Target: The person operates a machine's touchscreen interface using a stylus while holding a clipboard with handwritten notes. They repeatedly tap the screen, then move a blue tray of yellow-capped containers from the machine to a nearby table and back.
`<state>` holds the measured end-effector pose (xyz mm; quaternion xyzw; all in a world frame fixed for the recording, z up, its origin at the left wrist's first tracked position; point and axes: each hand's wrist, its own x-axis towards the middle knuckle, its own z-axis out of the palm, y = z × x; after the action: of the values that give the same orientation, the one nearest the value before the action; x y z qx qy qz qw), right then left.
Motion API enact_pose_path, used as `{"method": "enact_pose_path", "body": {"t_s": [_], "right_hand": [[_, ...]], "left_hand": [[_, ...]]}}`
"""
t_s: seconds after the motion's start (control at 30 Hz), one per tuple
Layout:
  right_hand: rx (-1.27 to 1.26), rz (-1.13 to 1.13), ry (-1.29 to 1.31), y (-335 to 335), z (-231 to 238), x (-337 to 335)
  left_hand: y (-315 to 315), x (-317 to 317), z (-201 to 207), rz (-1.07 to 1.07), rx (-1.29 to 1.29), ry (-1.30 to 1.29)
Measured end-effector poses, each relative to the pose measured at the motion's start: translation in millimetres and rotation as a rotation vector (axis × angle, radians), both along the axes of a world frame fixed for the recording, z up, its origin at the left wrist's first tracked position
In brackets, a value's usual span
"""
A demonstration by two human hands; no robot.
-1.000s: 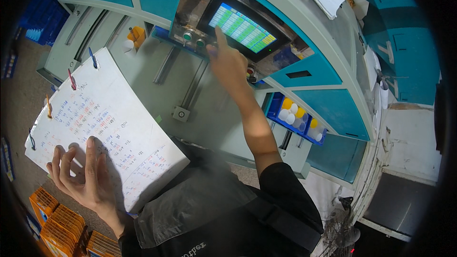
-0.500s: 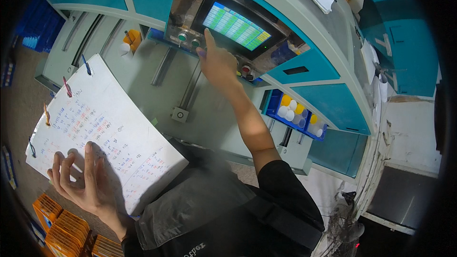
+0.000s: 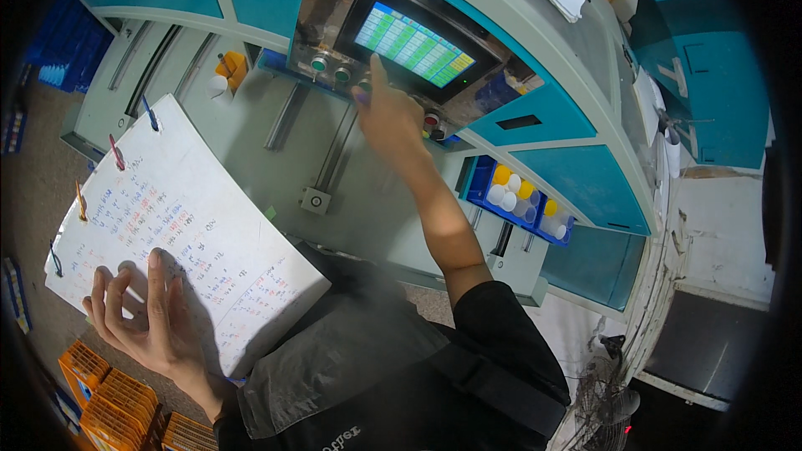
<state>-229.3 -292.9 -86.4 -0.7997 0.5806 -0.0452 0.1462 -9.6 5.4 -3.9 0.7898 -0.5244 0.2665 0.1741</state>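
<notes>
My left hand (image 3: 150, 326) lies on a thick ring-bound stack of paper (image 3: 213, 242), fingers spread and slightly bent over the handwritten page in blue and red. Coloured rings run along the stack's upper left edge. In front of me, my right hand (image 3: 391, 117) reaches up to a control panel with its index finger stretched out and the other fingers curled. That fingertip is at the lower left edge of the lit touchscreen (image 3: 413, 46); whether it touches cannot be told. A small purple patch shows by the thumb, its nature unclear. Round push buttons (image 3: 342, 74) sit below the screen.
A blue bin (image 3: 489, 188) of white and yellow round pieces stands under the teal cabinet. An orange container (image 3: 234, 67) and a white cup (image 3: 219, 90) stand on the machine bed at left. Orange crates (image 3: 121, 405) are at lower left, a fan (image 3: 606, 401) at lower right.
My right hand has shifted slightly right and down along the screen's lower edge, uncovering more of the buttons. My left hand and the paper stack stay in place.
</notes>
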Motion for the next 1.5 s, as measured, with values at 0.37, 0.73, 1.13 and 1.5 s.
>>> {"method": "enact_pose_path", "body": {"t_s": [0.37,0.73,1.13,1.5], "right_hand": [[-0.012,-0.012,0.024,-1,-4,-6],[0.025,-0.059,0.009,3,4,-9],[-0.061,-0.074,-0.048,9,1,-20],[-0.151,-0.031,0.043,7,-9,-21]], "left_hand": [[0,1,0,-0.005,0.025,-0.012],[-2,0,4,-0.045,0.022,-0.033],[-4,1,4,-0.058,0.014,-0.048],[-2,0,3,-0.042,0.019,-0.028]]}}
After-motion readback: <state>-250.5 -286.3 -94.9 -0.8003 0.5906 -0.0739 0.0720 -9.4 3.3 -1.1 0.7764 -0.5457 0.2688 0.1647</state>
